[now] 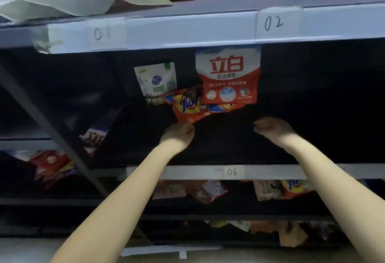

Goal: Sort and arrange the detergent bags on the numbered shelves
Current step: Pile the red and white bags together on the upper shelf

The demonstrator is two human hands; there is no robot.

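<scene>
Three detergent bags stand at the back of the dark shelf above the label 06 point(231, 172). They are a red and white bag point(228, 75), a small white and green pouch point(156, 81), and a crumpled orange bag point(187, 106) lying in front of them. My left hand point(179, 132) has its fingers curled at the orange bag's lower corner and seems to pinch it. To the right, my right hand point(270, 127) hovers with loosely curled fingers and holds nothing.
The top shelf carries labels 01 point(101, 33) and 02 point(274, 22), with white-green, pink and orange bags on it. Several more bags lie on the shelves below 06 and in the left bay. A slanted grey upright point(52, 129) divides the bays.
</scene>
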